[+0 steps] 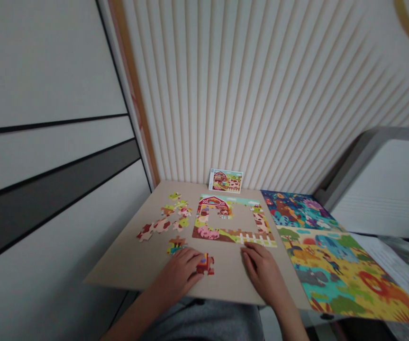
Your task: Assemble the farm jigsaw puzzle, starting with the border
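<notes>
My left hand (182, 274) lies over a red puzzle piece (207, 264) near the table's front edge, its fingertips on the piece. My right hand (261, 270) rests on the table below the fence part of a farm puzzle, fingers stretched out and holding nothing. The farm puzzle (209, 233) is a joined frame with a barn at upper left, pink pigs at lower left and a gap in its middle. Loose pieces (161, 225) with cow patches lie to its left. Another piece (177, 243) sits just beyond my left hand.
A small picture card (226, 181) of the farm leans against the ribbed wall (197, 94). To the right lie a dark blue sea puzzle (296, 208) and a yellow animal puzzle (346, 270), both assembled. A white cabinet (65, 227) stands at left.
</notes>
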Tool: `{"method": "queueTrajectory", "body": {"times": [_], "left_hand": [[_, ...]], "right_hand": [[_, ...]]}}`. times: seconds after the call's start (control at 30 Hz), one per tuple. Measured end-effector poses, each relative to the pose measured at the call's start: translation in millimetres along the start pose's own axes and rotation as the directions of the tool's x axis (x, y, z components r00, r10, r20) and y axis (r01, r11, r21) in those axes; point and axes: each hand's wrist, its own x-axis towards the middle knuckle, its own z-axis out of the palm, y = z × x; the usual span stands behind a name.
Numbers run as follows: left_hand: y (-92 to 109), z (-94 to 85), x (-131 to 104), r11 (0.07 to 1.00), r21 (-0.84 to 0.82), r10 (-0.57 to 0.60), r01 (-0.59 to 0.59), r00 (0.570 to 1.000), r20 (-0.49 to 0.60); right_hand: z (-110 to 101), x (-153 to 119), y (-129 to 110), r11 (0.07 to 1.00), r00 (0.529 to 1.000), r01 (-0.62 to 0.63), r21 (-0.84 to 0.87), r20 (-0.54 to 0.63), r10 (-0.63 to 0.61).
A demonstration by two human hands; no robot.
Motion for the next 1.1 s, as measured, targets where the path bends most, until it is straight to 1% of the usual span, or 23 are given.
{"method": "queueTrajectory", "body": {"times": [0.1, 0.2, 0.3, 0.37, 0.47, 0.53, 0.6, 0.7, 0.8, 1.1], "left_hand": [[-0.6, -3.7, 3.0, 0.999, 0.021, 0.028, -0.027, 0.999, -0.023], [-8.8, -10.9, 20.5, 0.996, 0.071, 0.064, -0.059, 0.996, -0.065], [-29.2, -16.4, 57.6, 0.988, 0.115, 0.112, -0.1, 0.988, -0.102], [-47.2, -17.0, 89.0, 0.983, 0.145, 0.128, -0.114, 0.987, -0.095], [-72.9, -12.4, 133.0, 0.973, 0.19, 0.145, -0.13, 0.987, -0.065], [-85.5, -6.3, 153.7, 0.971, 0.196, 0.154, -0.14, 0.986, -0.062], [-93.8, 1.1, 165.9, 0.97, 0.193, 0.164, -0.15, 0.985, -0.058], [-100.6, 11.3, 171.8, 0.968, 0.181, 0.182, -0.172, 0.982, -0.043], [-104.0, 15.7, 170.3, 0.969, 0.169, 0.187, -0.178, 0.981, -0.039], [-106.0, 8.7, 163.0, 0.979, 0.158, 0.143, -0.13, 0.987, -0.071]], "right_hand": [[-0.8, -0.1, -1.1, 1.0, 1.0, 0.0, -0.002, 0.0, 0.0], [-1.4, 0.0, -2.3, 1.0, 1.0, -0.005, 0.001, -0.008, 0.005], [-1.5, -0.1, -2.4, 1.0, 1.0, 0.001, 0.01, -0.025, -0.001], [-1.2, -0.4, -1.9, 1.0, 1.0, 0.007, 0.011, -0.029, -0.006], [-0.2, -1.0, -0.8, 1.0, 1.0, 0.0, 0.002, -0.018, 0.0], [1.0, -1.4, 0.2, 1.0, 1.0, -0.007, -0.001, -0.018, 0.007], [2.5, -1.5, 1.2, 1.0, 1.0, -0.007, -0.001, -0.022, 0.007], [3.7, -1.4, 1.8, 1.0, 1.0, -0.009, -0.008, -0.027, 0.009], [3.5, -1.0, 1.4, 1.0, 1.0, -0.017, -0.019, -0.012, 0.017], [3.2, -1.6, 2.2, 1.0, 1.0, -0.023, -0.017, 0.009, 0.023]]}}
